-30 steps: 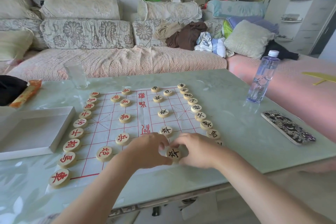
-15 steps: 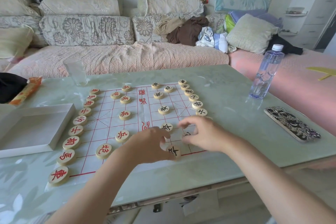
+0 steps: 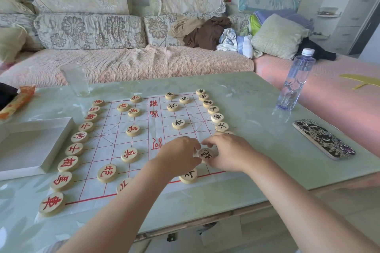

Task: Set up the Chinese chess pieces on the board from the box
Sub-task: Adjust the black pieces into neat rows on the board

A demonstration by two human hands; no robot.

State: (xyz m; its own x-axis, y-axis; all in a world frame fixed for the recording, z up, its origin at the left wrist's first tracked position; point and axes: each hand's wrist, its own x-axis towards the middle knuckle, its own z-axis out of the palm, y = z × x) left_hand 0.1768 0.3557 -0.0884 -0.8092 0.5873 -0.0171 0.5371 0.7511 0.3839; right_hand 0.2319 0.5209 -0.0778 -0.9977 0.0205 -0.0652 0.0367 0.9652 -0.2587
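Down the left edge of the board (image 3: 111, 129) the red pieces (image 3: 68, 163) are lined up, with more set further in. Toward the near right corner a black piece (image 3: 205, 154) lies flat and face up on the grid, held between both hands. The left hand (image 3: 178, 155) is seen with its fingers curled, the tips against the piece's left rim. The right hand (image 3: 228, 152) has its fingers curled too, and the right rim is pinched by them.

The step is judged to be the seating of this piece on its crossing. It would be done well if the piece were slid rather than lifted and centred on a line intersection. It should be kept apart from the second black piece (image 3: 188, 175) just nearer the edge. A gentle release is advised, so that the thin sheet is not dragged or creased.

The box (image 3: 30, 146), far left on the surface (image 3: 257, 104), is open, and no pieces are seen in it. The glass (image 3: 75, 79) behind the board looks empty. The bottle (image 3: 295, 86) at the right is capped, and its fill cannot be told.
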